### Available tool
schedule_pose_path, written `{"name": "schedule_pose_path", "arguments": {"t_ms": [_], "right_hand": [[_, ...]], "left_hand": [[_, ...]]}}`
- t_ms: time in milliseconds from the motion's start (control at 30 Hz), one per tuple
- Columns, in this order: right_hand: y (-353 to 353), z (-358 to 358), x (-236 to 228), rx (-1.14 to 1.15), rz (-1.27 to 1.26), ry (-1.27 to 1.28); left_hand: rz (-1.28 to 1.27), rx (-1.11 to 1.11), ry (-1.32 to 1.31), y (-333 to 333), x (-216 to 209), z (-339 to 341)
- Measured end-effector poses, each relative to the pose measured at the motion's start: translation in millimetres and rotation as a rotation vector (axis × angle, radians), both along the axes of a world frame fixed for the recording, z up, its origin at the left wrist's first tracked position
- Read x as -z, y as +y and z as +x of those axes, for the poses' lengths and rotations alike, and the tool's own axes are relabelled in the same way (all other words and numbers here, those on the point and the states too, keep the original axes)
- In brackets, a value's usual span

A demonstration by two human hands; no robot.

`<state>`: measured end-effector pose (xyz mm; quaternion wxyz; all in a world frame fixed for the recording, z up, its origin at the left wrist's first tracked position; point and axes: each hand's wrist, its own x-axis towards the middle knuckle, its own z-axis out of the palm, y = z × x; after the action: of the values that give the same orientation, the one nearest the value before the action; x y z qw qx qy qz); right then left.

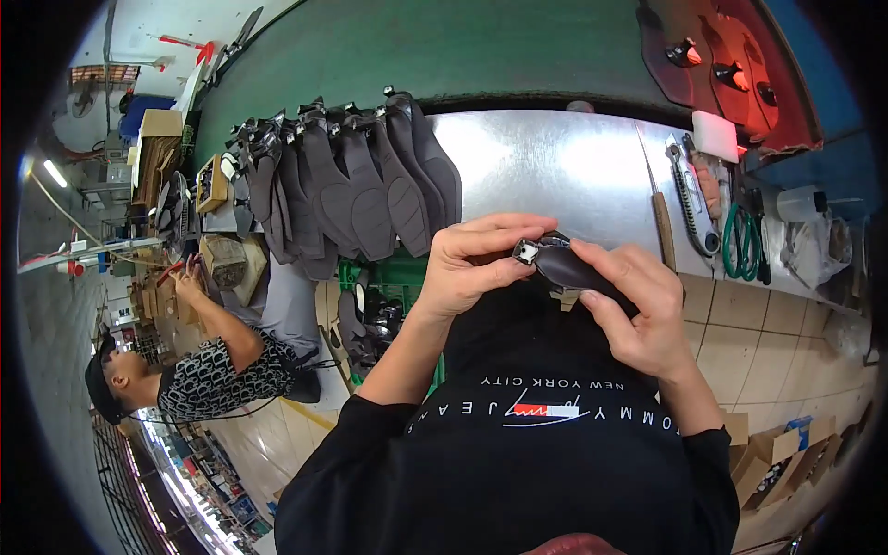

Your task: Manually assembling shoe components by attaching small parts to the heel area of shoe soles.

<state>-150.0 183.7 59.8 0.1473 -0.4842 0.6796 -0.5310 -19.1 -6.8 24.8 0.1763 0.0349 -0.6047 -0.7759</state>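
Observation:
Held in front of my chest is a dark shoe sole (566, 268) with a small black heel (528, 251) at its left end; a pale patch shows on the heel. My left hand (472, 264) pinches the heel end between thumb and fingers. The sole's other part is gripped by my right hand (640, 301), which hides much of it. To the left, several dark grey soles with heels (356, 199) lie in an overlapping row along the metal bench, toes toward me.
The shiny metal bench (527, 162) borders a green belt (444, 51). At right lie a wooden-handled tool (664, 231), a utility knife (689, 194) and green-handled scissors (742, 242). A green crate (407, 277) holds shoe parts below. Another person (217, 370) works at left. Cardboard boxes (782, 458) stand lower right.

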Motion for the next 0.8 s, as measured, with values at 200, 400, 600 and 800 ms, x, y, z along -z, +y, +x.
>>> {"name": "schedule_pose_path", "arguments": {"t_ms": [200, 400, 600, 800], "right_hand": [[2, -2, -3, 0.003, 0.003, 0.075], [1, 3, 0, 0.059, 0.006, 0.132], [0, 4, 3, 0.059, 0.052, 0.241], [-1, 3, 18, 0.030, 0.112, 0.044]], "left_hand": [[-0.023, 0.082, 0.025, -1, 2, 0], [-0.100, 0.053, 0.035, 4, 3, 0], [-0.181, 0.047, -0.023, 14, -2, -1], [0.018, 0.042, -0.312, 23, -8, -2]]}}
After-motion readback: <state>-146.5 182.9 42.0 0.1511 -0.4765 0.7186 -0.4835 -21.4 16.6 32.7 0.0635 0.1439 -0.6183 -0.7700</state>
